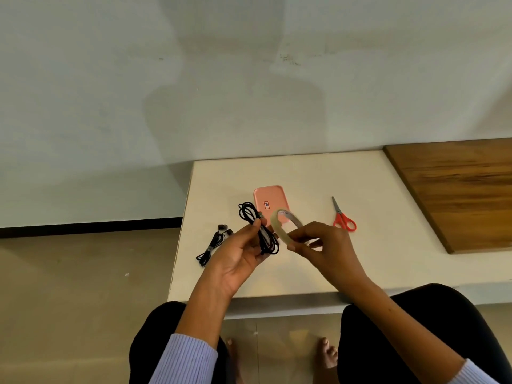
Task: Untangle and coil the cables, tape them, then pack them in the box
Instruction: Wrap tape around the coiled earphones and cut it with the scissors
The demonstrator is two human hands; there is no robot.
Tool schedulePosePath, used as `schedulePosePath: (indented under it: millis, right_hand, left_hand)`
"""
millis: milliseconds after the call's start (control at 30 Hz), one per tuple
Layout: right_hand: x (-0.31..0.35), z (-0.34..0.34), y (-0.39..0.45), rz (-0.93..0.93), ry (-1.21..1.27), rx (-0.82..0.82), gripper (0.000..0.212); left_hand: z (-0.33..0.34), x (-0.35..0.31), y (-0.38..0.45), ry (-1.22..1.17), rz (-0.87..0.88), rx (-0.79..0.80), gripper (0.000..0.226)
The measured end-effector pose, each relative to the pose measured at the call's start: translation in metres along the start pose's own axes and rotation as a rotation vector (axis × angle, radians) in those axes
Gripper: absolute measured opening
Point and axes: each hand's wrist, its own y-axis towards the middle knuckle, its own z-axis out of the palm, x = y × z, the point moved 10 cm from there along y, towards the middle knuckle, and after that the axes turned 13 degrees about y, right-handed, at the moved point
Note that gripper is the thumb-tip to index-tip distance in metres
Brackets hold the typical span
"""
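Observation:
My left hand (pixel 243 250) grips a coiled black cable (pixel 250 214) above the white table (pixel 374 245); its loops stick out above and below my fingers. My right hand (pixel 324 248) pinches a clear tape roll (pixel 282 224) right beside the cable. Behind both hands a pink box (pixel 270 199) lies flat on the table, partly hidden by the tape and cable. A bundled black earphone cable (pixel 213 243) lies on the table to the left of my left hand.
Red-handled scissors (pixel 343 217) lie on the table to the right of the box. A wooden board (pixel 460 189) covers the table's far right. The table's left edge runs close to the earphone cable, with floor beyond it. My knees sit under the near edge.

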Motion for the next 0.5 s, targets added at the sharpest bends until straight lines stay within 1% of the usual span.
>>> schedulePosePath:
  millis: [67,133,267,333,433,500]
  right_hand:
    - [0.010,0.009,-0.003,-0.136,-0.124,0.031,0.014]
    - [0.017,0.018,-0.005,-0.228,-0.203,0.056,0.016]
    - [0.015,0.021,-0.001,-0.243,-0.243,0.091,0.024]
    - [0.010,0.009,0.003,-0.203,-0.219,0.065,0.027]
    - [-0.011,-0.014,0.010,-0.055,-0.142,-0.024,0.027]
    - [-0.026,-0.023,0.012,0.047,-0.076,-0.074,0.022]
  left_hand:
    - [-0.001,0.000,0.001,0.007,0.012,-0.002,0.012]
    - [-0.004,-0.001,0.002,0.002,0.024,-0.013,0.012]
    - [-0.012,-0.003,0.005,-0.062,0.034,-0.029,0.017]
    - [-0.016,-0.005,0.007,-0.131,0.033,-0.022,0.014]
    - [-0.020,-0.008,0.007,-0.203,0.044,-0.002,0.013]
    - [-0.020,-0.010,0.006,-0.227,0.054,0.008,0.014]
